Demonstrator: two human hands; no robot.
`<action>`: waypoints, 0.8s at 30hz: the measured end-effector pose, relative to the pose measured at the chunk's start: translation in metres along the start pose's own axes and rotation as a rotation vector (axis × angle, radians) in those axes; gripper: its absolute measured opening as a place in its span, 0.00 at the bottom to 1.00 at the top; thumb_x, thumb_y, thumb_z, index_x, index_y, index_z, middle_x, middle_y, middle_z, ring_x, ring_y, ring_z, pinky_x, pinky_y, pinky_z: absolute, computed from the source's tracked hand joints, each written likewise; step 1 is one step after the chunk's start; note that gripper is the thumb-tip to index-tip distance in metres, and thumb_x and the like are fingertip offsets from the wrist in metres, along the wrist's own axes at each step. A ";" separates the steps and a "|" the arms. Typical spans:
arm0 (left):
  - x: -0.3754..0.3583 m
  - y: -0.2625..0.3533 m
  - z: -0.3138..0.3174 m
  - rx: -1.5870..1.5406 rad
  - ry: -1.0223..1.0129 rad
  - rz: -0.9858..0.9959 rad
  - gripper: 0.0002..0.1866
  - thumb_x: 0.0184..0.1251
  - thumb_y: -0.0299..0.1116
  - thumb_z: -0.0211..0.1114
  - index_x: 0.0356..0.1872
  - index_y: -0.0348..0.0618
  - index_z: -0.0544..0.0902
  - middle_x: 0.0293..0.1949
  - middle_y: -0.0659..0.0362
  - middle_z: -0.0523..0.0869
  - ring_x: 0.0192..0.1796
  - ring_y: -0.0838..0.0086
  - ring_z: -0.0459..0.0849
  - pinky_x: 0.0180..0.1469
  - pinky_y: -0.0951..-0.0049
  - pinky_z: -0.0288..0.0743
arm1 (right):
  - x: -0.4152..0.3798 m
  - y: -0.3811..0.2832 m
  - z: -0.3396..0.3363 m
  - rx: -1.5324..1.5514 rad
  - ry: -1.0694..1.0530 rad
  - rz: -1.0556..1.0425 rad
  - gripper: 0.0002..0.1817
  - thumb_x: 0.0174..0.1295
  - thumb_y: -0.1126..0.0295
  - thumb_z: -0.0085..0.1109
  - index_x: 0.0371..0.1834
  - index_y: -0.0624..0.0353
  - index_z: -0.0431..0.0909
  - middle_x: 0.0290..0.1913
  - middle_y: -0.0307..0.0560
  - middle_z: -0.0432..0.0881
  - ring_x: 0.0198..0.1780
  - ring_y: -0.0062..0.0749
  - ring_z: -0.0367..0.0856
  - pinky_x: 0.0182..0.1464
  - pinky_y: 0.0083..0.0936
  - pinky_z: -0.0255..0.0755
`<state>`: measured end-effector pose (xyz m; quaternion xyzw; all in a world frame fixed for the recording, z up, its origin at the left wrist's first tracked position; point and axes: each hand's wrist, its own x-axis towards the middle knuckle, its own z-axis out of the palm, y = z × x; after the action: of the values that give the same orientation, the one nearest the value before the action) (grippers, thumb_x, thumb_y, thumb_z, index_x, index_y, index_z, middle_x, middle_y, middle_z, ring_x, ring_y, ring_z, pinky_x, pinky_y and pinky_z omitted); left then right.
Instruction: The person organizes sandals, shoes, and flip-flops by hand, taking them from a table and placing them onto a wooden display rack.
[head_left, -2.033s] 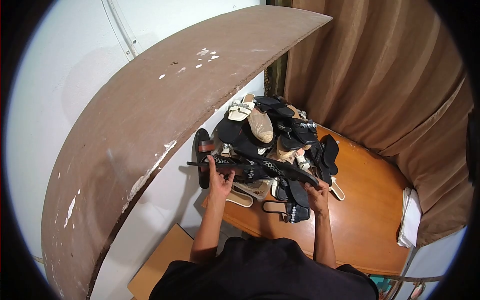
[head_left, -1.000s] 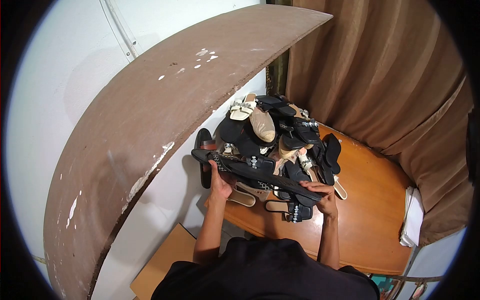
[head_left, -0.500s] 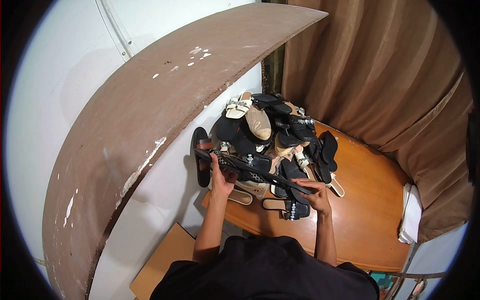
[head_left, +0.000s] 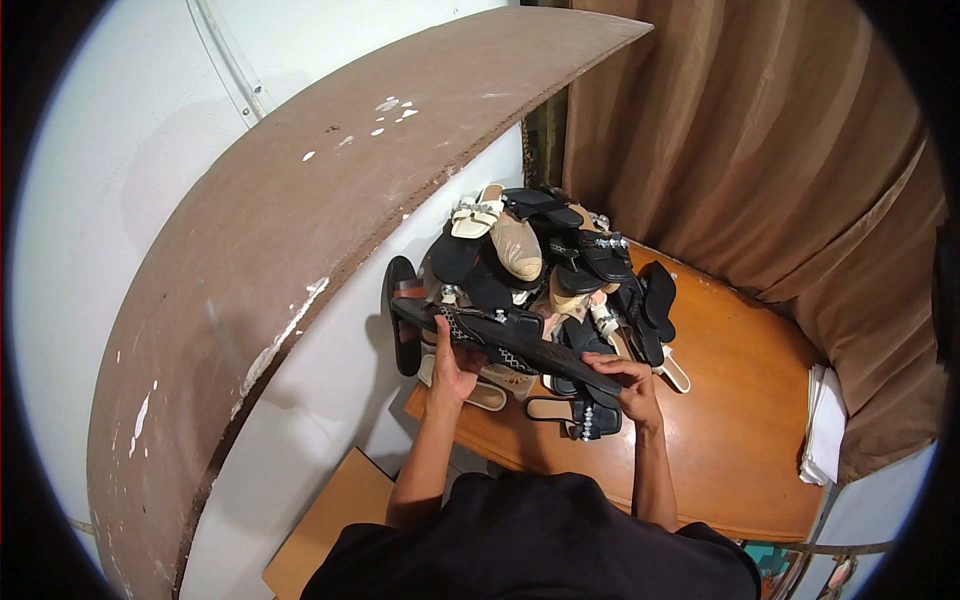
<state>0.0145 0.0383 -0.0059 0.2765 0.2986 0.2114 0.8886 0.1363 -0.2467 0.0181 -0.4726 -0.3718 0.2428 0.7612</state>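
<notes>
Between my hands I hold a long black sandal (head_left: pixel 545 353) with patterned straps, in front of a heap of footwear. My left hand (head_left: pixel 456 370) grips its left end by the strap, thumb up. On the other end my right hand (head_left: pixel 632 385) closes, fingers on top. Just below the held sandal lies a black slide with a jewelled strap (head_left: pixel 592 420). Behind it are a cream sandal (head_left: pixel 477 213), a shoe in clear plastic (head_left: pixel 517 248) and several black sandals. A black slide with a reddish-brown band (head_left: pixel 404 318) stands at the heap's left edge.
The heap rests on a wooden table (head_left: pixel 735 400). White papers (head_left: pixel 821 425) lie at its right edge, beside a brown curtain (head_left: pixel 740 140). A curved brown panel (head_left: pixel 250 190) rises on the left. A cardboard-coloured board (head_left: pixel 330 525) is at lower left.
The held sandal has tilted, so more of its broad face shows. My left hand has shifted slightly right and down; my right hand stays nearly in place.
</notes>
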 end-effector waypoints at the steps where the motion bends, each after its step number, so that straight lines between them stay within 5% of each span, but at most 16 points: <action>1: -0.002 0.001 0.000 -0.026 -0.052 -0.030 0.42 0.49 0.72 0.68 0.56 0.51 0.77 0.50 0.61 0.82 0.52 0.68 0.80 0.54 0.64 0.76 | 0.000 0.005 -0.001 0.003 -0.007 0.000 0.24 0.48 0.92 0.61 0.50 0.63 0.85 0.56 0.57 0.82 0.65 0.47 0.76 0.69 0.41 0.68; 4: -0.002 0.006 0.002 -0.071 -0.137 -0.024 0.42 0.50 0.72 0.67 0.56 0.49 0.78 0.50 0.60 0.84 0.52 0.67 0.82 0.53 0.62 0.79 | -0.002 0.015 0.002 -0.014 -0.008 -0.065 0.19 0.53 0.78 0.69 0.50 0.61 0.83 0.57 0.57 0.82 0.70 0.50 0.70 0.74 0.47 0.57; 8: -0.001 0.002 -0.005 -0.060 -0.263 -0.044 0.46 0.49 0.73 0.66 0.61 0.46 0.76 0.57 0.58 0.83 0.59 0.63 0.80 0.60 0.58 0.75 | 0.004 0.016 0.029 -0.128 0.009 -0.146 0.25 0.57 0.74 0.69 0.59 0.59 0.77 0.60 0.56 0.80 0.70 0.47 0.69 0.72 0.44 0.58; 11: -0.011 0.007 0.006 -0.098 -0.324 -0.020 0.48 0.46 0.71 0.68 0.63 0.46 0.74 0.60 0.57 0.81 0.63 0.62 0.77 0.66 0.56 0.70 | 0.008 -0.010 0.049 -0.193 0.051 -0.065 0.25 0.55 0.73 0.71 0.58 0.60 0.79 0.60 0.53 0.80 0.69 0.46 0.70 0.73 0.43 0.58; 12: -0.011 0.006 0.004 -0.095 -0.321 -0.025 0.48 0.46 0.71 0.68 0.63 0.46 0.74 0.60 0.57 0.81 0.63 0.62 0.77 0.66 0.56 0.70 | 0.010 -0.003 0.041 -0.441 -0.040 -0.105 0.25 0.52 0.71 0.73 0.57 0.59 0.82 0.61 0.51 0.80 0.69 0.46 0.70 0.73 0.42 0.58; 24: -0.010 0.001 -0.008 -0.173 -0.271 -0.100 0.55 0.40 0.70 0.74 0.67 0.45 0.69 0.66 0.55 0.75 0.67 0.58 0.72 0.70 0.54 0.66 | 0.010 0.006 0.045 -0.398 -0.045 -0.109 0.25 0.50 0.74 0.72 0.55 0.60 0.83 0.59 0.50 0.81 0.68 0.45 0.72 0.71 0.41 0.61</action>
<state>0.0014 0.0360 -0.0066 0.2099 0.1700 0.1523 0.9507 0.1065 -0.2132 0.0285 -0.5876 -0.4542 0.1335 0.6562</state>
